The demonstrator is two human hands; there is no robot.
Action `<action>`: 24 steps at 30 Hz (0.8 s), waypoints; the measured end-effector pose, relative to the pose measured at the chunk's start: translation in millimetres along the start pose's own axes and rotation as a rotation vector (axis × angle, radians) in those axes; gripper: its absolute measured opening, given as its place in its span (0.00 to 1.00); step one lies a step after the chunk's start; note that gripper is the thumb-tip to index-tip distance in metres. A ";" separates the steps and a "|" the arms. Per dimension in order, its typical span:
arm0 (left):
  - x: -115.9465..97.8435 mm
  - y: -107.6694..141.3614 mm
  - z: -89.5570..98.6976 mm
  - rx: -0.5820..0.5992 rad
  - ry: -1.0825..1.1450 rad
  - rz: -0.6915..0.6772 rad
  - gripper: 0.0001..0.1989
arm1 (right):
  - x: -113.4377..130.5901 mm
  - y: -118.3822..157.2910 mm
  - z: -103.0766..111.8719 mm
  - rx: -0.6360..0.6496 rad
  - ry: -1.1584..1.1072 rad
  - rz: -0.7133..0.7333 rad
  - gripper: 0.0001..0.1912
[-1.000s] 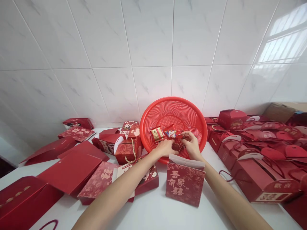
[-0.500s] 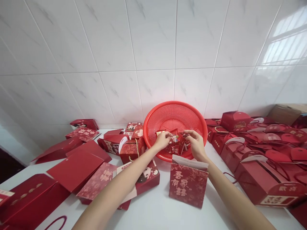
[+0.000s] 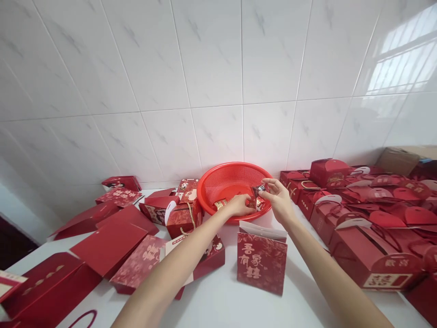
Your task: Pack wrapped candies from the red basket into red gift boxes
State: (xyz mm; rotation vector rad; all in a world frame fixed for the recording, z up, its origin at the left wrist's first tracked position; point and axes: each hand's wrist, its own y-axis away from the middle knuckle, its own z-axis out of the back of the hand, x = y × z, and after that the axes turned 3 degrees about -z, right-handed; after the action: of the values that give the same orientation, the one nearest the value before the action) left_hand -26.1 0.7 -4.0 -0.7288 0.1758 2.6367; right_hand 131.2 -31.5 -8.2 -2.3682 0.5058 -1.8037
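Observation:
A red plastic mesh basket [image 3: 223, 181] stands tilted against the tiled wall, with several small shiny wrapped packets [image 3: 261, 204] low inside it. My right hand [image 3: 278, 198], at the basket's right side, pinches a dark, shiny wrapped packet [image 3: 260, 188] between thumb and fingers. Inside the basket, my left hand [image 3: 240, 205] has its fingers curled down among the packets; what they grip is hidden. Just in front of the basket an open-topped red gift box [image 3: 262, 259] with pale characters stands upright on the white table.
On the right, rows of red handled gift boxes [image 3: 372, 253] line the table, a brown carton [image 3: 398, 161] behind them. Flat and part-folded red boxes [image 3: 109, 243] spread over the left side. A small box with a rope handle [image 3: 182, 217] sits left of the basket.
The view has shifted slightly, and the basket appears lower and less tipped up. My right hand has lifted a packet; my left has moved right, deeper among the packets.

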 end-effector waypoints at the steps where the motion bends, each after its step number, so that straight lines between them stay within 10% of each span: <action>1: -5.0 2.4 0.4 0.028 -0.040 0.010 0.12 | 2.0 0.3 -0.9 -0.002 -0.010 0.001 0.22; 9: -30.7 10.1 7.6 0.150 -0.287 0.182 0.08 | 18.1 1.2 -2.0 0.039 -0.035 -0.014 0.19; 24: -4.4 31.2 -19.3 0.087 -0.358 0.015 0.21 | -0.4 -10.8 7.3 0.069 0.094 0.066 0.15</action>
State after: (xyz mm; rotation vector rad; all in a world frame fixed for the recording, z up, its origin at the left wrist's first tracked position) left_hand -26.4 -33.6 -17.8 -0.2210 0.1921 2.7009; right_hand 140.1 -22.0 -7.4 -2.2040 0.5182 -1.8789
